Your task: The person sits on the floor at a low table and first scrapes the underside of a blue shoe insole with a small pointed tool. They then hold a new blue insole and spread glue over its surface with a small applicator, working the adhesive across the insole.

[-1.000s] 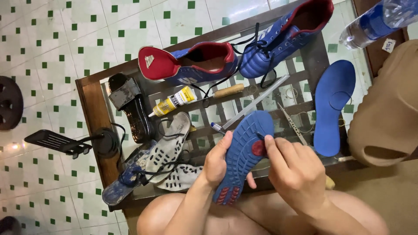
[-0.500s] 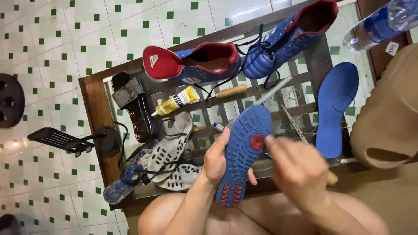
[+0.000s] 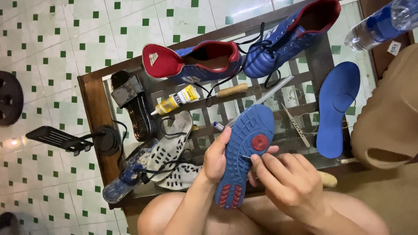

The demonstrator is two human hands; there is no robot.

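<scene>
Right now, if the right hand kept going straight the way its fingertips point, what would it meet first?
The right hand points up-left at the blue sole that the left hand holds. It would likely press straight into that sole, just below its red disc.

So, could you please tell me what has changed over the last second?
The right hand has slid up along the blue sole, its fingertips now beside the red disc, pinching something thin I cannot identify. The left hand still grips the sole's edge. The shoes, glue tube and insole on the table have not moved.
</scene>
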